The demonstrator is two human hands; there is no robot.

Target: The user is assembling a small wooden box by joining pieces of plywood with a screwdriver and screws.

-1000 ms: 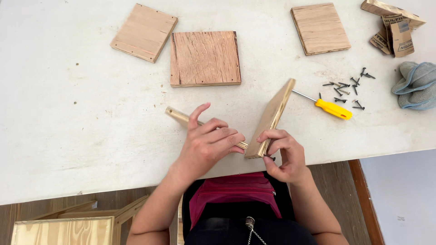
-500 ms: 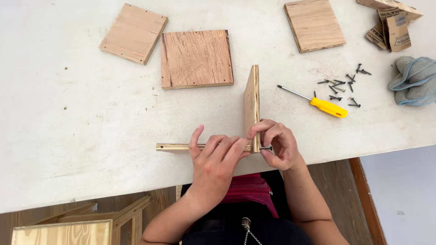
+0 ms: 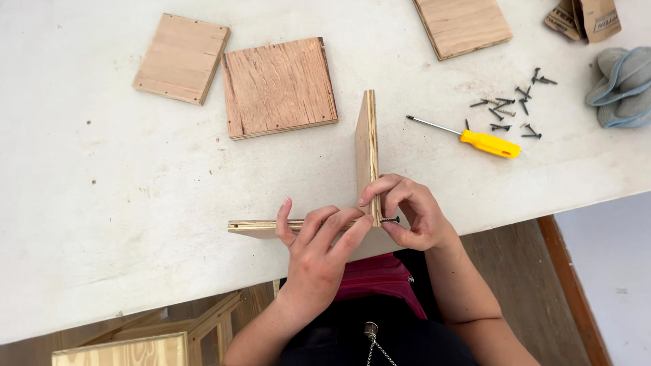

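Two plywood panels stand on edge at the table's near edge and meet in a corner. One panel point(image 3: 367, 152) runs away from me, the other point(image 3: 261, 226) runs leftward. My left hand point(image 3: 319, 247) lies over the joint and presses the panels together. My right hand point(image 3: 410, 213) pinches a dark screw point(image 3: 389, 219) that sticks sideways into the upright panel's near end, with fingers curled over the panel's edge.
A yellow-handled screwdriver point(image 3: 481, 141) lies right of the panels, with several loose dark screws point(image 3: 512, 108) beyond it. Three flat plywood squares point(image 3: 279, 87) point(image 3: 180, 59) point(image 3: 462, 24) lie further back. A grey cloth point(image 3: 620, 87) and brown paper packets point(image 3: 583, 17) sit at the far right. The white table point(image 3: 102, 203) ends just before my body.
The tilted panel has been swung upright and squared against the other panel. Both hands closed in on the joint, and the right hand now holds a screw at it.
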